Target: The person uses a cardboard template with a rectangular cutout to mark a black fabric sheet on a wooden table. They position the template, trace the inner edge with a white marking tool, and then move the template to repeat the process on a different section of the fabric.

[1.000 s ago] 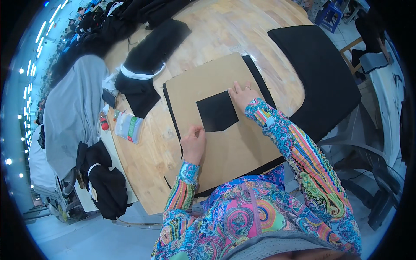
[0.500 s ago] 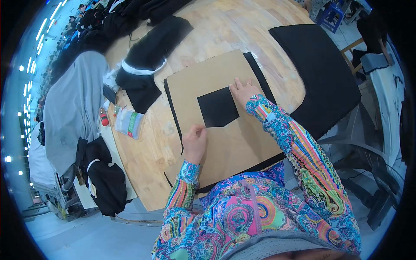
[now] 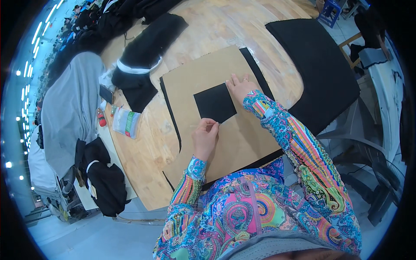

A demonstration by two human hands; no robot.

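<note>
Centre of the frame: a small black fabric piece [image 3: 215, 103] lies on a brown cardboard sheet [image 3: 208, 78] spread over the wooden table [image 3: 147, 147]. Right hand [image 3: 239, 88] lies flat, fingers spread, at the piece's right edge. Left hand [image 3: 204, 138] is curled, fingertips pinching at its lower corner. Large black cloth [image 3: 316, 65] sits upper right
</note>
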